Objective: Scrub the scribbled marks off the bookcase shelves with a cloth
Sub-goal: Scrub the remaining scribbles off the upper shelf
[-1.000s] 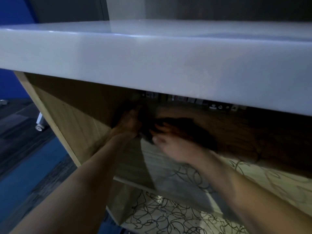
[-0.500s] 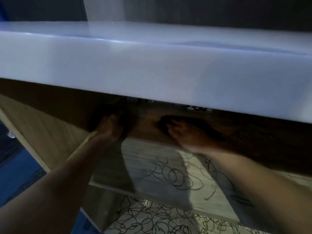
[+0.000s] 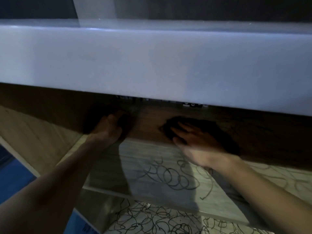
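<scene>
i see both hands reaching into the shadowed upper bay of the bookcase (image 3: pixel 33 132), well apart from each other. my right hand (image 3: pixel 194 142) lies with fingers straight and spread on a dark cloth (image 3: pixel 170 127), pressing it flat against the brown shelf (image 3: pixel 148 122) deep in the bay; the cloth pokes out ahead of and to the left of the fingertips. my left hand (image 3: pixel 108 127) rests further left in the bay; whether its fingers curl round anything i cannot tell, it is too dark there. above both hands a thick pale tabletop (image 3: pixel 152 65) spans the whole view, with dark wall behind it. just nearer than the right hand, the lit front part of the shelf carries looping black scribbled marks (image 3: pixel 175 178), and below both forearms a lower shelf (image 3: pixel 160 220) is thick with more scribbles. left of my left arm the bookcase's light wood side panel slopes down to a blue floor (image 3: pixel 15 183).
</scene>
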